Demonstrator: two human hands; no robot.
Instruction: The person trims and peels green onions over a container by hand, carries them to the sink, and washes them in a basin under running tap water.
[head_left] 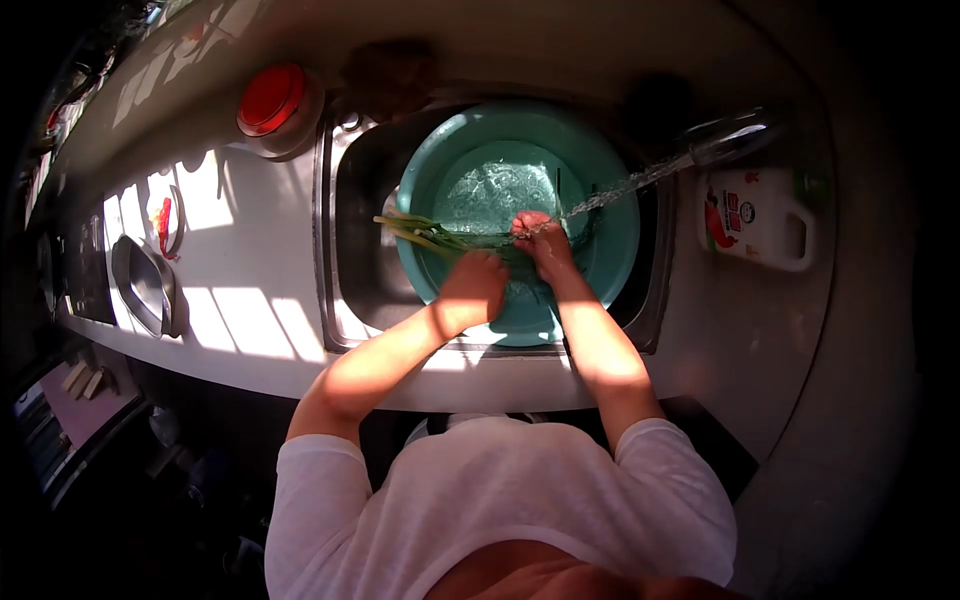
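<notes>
A bunch of scallions point(420, 232), pale at the left end and greener toward the right, lies across a green plastic basin point(418, 180). My left hand point(478, 282) is closed on the stalks near the basin's front left, its fingertips turned away from view. Curled into a fist farther right, my right hand point(540, 245) grips the leafy part over the basin. A stream of water point(630, 187) from the upper right splashes onto it. Water in the basin glitters in the sun, and the leaf ends beyond my right hand are partly hidden.
The basin stands in a steel sink point(345, 190), below a faucet point(735, 138). A white jug point(755, 220) is at the right. On the left counter are a red-lidded container point(272, 100), a metal dish point(147, 285) and something red like chilies point(164, 225).
</notes>
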